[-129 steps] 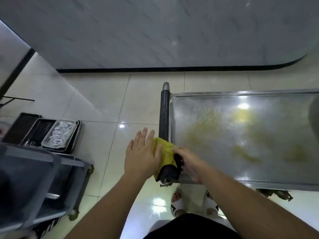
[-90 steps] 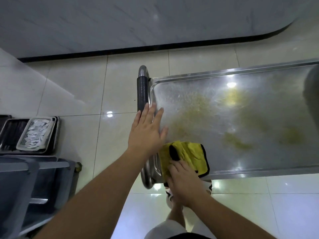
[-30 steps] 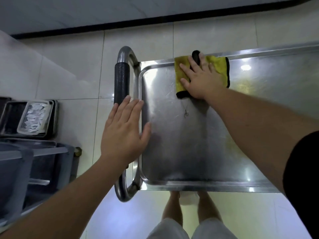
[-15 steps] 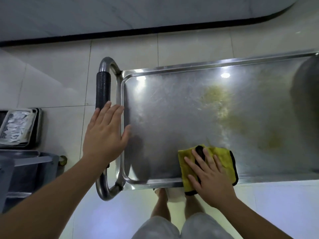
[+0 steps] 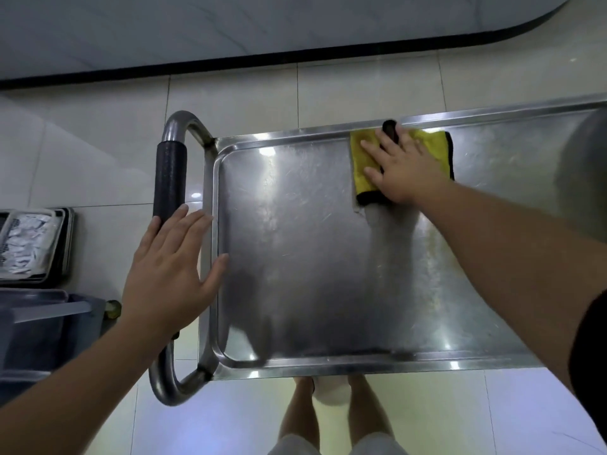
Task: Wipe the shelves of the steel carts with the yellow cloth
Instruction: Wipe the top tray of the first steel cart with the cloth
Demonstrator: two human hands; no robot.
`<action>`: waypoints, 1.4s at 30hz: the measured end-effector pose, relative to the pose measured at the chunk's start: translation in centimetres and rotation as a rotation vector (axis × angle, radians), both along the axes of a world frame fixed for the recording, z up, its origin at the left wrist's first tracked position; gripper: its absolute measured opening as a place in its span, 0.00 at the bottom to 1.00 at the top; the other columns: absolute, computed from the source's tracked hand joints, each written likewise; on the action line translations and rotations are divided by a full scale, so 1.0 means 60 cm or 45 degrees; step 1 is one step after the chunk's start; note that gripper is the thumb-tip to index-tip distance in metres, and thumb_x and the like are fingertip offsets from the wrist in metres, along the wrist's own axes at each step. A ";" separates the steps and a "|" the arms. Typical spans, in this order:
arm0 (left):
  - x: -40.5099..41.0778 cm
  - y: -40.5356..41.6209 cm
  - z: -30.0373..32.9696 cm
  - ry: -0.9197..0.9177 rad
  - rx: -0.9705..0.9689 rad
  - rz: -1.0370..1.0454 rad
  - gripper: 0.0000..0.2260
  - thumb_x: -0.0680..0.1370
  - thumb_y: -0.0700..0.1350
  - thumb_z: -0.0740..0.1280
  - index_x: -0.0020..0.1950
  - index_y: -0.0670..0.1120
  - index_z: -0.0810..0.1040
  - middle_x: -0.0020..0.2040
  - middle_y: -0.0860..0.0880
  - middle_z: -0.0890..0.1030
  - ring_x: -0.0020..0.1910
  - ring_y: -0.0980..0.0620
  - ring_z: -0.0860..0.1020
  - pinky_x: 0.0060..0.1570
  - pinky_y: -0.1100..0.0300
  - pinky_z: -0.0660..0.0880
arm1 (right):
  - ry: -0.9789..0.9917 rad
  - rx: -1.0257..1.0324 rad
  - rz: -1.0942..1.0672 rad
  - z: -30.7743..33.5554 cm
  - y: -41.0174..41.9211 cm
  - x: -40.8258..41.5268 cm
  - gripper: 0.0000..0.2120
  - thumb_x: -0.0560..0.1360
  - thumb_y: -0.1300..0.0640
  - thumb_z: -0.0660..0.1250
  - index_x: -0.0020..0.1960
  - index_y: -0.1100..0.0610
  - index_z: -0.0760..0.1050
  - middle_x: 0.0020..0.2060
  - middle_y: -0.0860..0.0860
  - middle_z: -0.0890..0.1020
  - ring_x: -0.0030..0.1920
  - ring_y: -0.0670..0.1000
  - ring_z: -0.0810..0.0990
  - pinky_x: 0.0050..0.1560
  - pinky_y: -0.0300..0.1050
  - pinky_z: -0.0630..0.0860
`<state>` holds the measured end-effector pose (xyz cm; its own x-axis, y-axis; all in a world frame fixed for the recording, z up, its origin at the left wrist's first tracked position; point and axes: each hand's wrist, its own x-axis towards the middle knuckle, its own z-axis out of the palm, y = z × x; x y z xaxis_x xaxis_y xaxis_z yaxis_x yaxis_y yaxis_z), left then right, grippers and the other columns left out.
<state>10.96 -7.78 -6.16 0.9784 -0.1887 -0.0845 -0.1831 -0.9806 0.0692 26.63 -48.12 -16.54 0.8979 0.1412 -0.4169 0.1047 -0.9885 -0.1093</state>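
Observation:
The steel cart's top shelf (image 5: 312, 264) fills the middle of the view, with its raised rim on all sides. A yellow cloth (image 5: 363, 159) with a black edge lies flat at the shelf's far rim. My right hand (image 5: 399, 169) presses on the cloth with straight, spread fingers. My left hand (image 5: 170, 274) rests flat, fingers straight, over the cart's steel handle (image 5: 174, 126) and its black grip (image 5: 169, 178) at the shelf's left end. A faint yellowish smear shows on the shelf under my right forearm.
A dark grey cart (image 5: 39, 326) stands at the lower left. Behind it, stacked trays (image 5: 29, 244) hold white packets. A wall with a black skirting (image 5: 295, 57) runs along the far side. My legs show below the shelf's near rim on the tiled floor.
My right hand has slid the cloth from the shelf's near rim up to its far rim. My left hand has stayed flat on the handle.

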 end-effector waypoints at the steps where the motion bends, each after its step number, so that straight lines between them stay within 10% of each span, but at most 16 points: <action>1: 0.000 -0.001 0.000 -0.009 -0.004 0.005 0.30 0.81 0.61 0.58 0.79 0.46 0.68 0.78 0.47 0.70 0.83 0.50 0.59 0.82 0.47 0.49 | 0.024 -0.003 0.006 0.004 -0.004 0.014 0.30 0.83 0.33 0.45 0.83 0.37 0.43 0.84 0.45 0.43 0.83 0.56 0.38 0.82 0.62 0.45; 17: 0.001 -0.001 0.006 0.039 0.010 0.001 0.31 0.80 0.62 0.57 0.77 0.45 0.69 0.76 0.45 0.72 0.82 0.49 0.60 0.83 0.47 0.49 | -0.068 0.080 0.100 0.009 -0.087 -0.572 0.29 0.83 0.38 0.53 0.83 0.41 0.56 0.83 0.45 0.57 0.84 0.57 0.50 0.78 0.65 0.57; 32: 0.001 -0.002 0.005 0.036 0.007 -0.035 0.32 0.78 0.64 0.59 0.76 0.46 0.71 0.75 0.46 0.73 0.82 0.48 0.60 0.82 0.44 0.50 | -0.016 0.037 -0.277 0.001 -0.181 -0.020 0.31 0.83 0.33 0.46 0.84 0.39 0.47 0.85 0.46 0.47 0.84 0.58 0.42 0.82 0.61 0.45; 42: 0.001 -0.002 0.005 0.034 -0.018 -0.015 0.31 0.78 0.63 0.62 0.76 0.47 0.71 0.75 0.48 0.74 0.82 0.50 0.60 0.82 0.46 0.51 | -0.097 0.132 -0.527 0.011 0.076 -0.030 0.31 0.84 0.40 0.49 0.85 0.44 0.48 0.85 0.47 0.46 0.83 0.58 0.39 0.80 0.64 0.45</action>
<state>11.02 -7.90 -5.84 0.9735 -0.2017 -0.1081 -0.1926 -0.9773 0.0883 24.81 -43.55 -15.88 0.9153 -0.1992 -0.3500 -0.2863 -0.9331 -0.2178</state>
